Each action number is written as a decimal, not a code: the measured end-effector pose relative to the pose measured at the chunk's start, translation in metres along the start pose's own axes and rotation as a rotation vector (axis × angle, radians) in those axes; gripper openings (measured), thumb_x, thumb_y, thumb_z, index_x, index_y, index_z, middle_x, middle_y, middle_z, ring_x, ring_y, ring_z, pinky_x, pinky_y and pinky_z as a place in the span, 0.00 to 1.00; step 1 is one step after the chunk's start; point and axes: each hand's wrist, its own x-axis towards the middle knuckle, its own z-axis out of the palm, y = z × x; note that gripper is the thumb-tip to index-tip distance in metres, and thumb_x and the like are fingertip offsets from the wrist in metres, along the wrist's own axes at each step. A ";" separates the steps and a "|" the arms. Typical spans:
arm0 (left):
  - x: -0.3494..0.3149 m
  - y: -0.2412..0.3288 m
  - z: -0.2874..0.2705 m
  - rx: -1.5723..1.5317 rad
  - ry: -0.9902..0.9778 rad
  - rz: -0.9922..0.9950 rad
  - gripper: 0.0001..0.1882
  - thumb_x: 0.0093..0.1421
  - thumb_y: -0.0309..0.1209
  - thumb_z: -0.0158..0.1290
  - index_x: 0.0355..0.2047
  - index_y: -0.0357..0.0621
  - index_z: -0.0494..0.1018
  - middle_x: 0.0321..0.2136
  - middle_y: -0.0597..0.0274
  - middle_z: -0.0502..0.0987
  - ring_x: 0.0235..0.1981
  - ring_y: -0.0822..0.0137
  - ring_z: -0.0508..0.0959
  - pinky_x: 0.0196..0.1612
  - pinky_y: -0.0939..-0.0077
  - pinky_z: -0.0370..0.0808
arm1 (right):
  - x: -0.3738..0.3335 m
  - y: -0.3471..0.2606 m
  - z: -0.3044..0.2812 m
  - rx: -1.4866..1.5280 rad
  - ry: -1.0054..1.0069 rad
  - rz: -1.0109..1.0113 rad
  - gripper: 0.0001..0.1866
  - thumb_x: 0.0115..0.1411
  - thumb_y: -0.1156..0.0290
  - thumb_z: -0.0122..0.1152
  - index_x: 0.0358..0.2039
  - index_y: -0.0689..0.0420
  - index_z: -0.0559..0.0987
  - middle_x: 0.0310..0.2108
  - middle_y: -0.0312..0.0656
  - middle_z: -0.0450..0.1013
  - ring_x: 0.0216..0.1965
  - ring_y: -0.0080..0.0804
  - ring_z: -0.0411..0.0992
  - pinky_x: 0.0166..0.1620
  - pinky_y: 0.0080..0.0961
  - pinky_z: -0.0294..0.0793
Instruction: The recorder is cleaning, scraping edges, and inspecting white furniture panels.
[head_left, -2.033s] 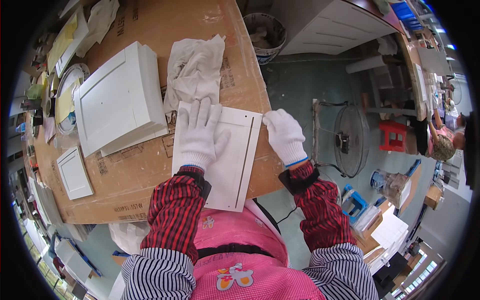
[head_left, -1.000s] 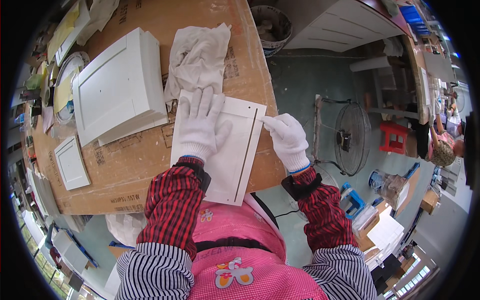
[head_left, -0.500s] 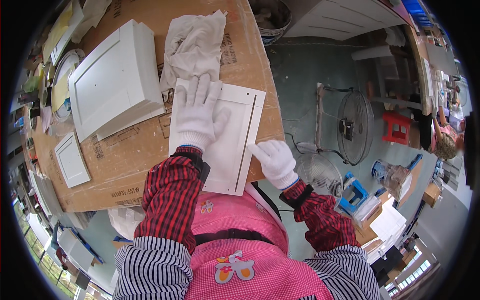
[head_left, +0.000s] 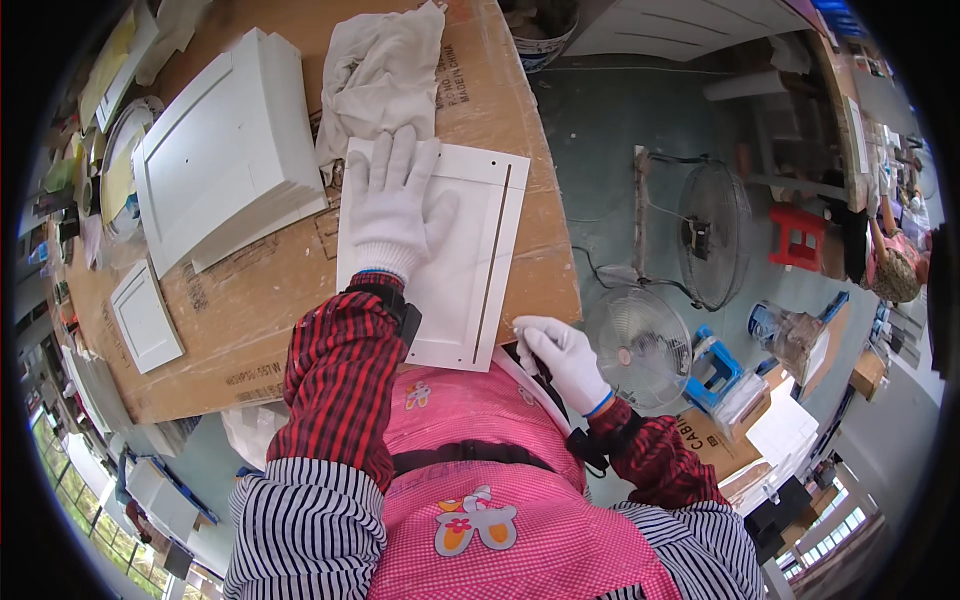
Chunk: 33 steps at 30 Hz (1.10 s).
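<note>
A white panel [head_left: 462, 270] with a recessed middle, a long dark groove down its right side and small holes lies on the cardboard-covered table. My left hand [head_left: 392, 205], in a white knit glove, presses flat on its upper left part, fingers stretched and slightly apart. Off the panel's lower right corner, beside the table edge, is my right hand [head_left: 565, 362], also gloved. Its fingers are curled together, apart from the panel; whatever they may hold is too small to name. A crumpled whitish cloth [head_left: 383, 75] lies just beyond the panel.
A stack of white panels [head_left: 215, 150] stands on the table [head_left: 250, 310] at left, with a smaller white panel [head_left: 146, 318] nearer me. Right of the table are two fans [head_left: 635, 345], a red stool [head_left: 797, 238] and a blue stool [head_left: 715, 368]. Another person [head_left: 893, 265] is far right.
My right hand has moved down and slightly right, away from the panel's grooved edge. My left hand stays flat on the panel. The whole view has shifted a little.
</note>
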 end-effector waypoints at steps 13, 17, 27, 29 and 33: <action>0.001 0.003 -0.006 0.022 -0.013 -0.005 0.38 0.65 0.50 0.53 0.73 0.50 0.62 0.75 0.48 0.58 0.76 0.47 0.56 0.77 0.44 0.44 | 0.007 -0.010 -0.003 0.261 0.020 0.020 0.17 0.73 0.74 0.56 0.59 0.65 0.77 0.41 0.41 0.80 0.37 0.25 0.77 0.43 0.23 0.79; 0.002 0.002 -0.006 0.011 -0.031 -0.015 0.39 0.65 0.50 0.54 0.73 0.53 0.62 0.75 0.49 0.58 0.76 0.47 0.55 0.77 0.42 0.44 | 0.001 -0.021 -0.001 0.490 -0.059 0.096 0.17 0.72 0.75 0.58 0.59 0.65 0.77 0.41 0.40 0.80 0.37 0.24 0.76 0.43 0.22 0.78; 0.001 0.001 0.000 -0.081 0.014 -0.009 0.38 0.63 0.49 0.55 0.72 0.55 0.64 0.75 0.49 0.58 0.76 0.47 0.55 0.77 0.38 0.41 | 0.091 -0.100 0.003 -0.798 0.327 -0.867 0.12 0.66 0.75 0.62 0.49 0.54 0.85 0.37 0.37 0.78 0.35 0.29 0.77 0.38 0.24 0.76; -0.001 0.000 -0.003 -0.043 0.004 -0.012 0.38 0.64 0.50 0.54 0.73 0.54 0.62 0.75 0.50 0.57 0.76 0.47 0.55 0.77 0.41 0.42 | 0.107 -0.109 0.012 -1.012 0.337 -1.028 0.12 0.64 0.76 0.63 0.46 0.52 0.86 0.36 0.37 0.77 0.36 0.34 0.77 0.38 0.26 0.76; 0.000 0.003 -0.005 -0.040 0.013 -0.003 0.38 0.65 0.50 0.54 0.73 0.52 0.62 0.75 0.51 0.58 0.76 0.48 0.55 0.77 0.43 0.44 | 0.122 -0.112 0.017 -1.342 0.420 -1.223 0.13 0.55 0.74 0.63 0.42 0.49 0.84 0.33 0.37 0.74 0.37 0.39 0.74 0.40 0.36 0.75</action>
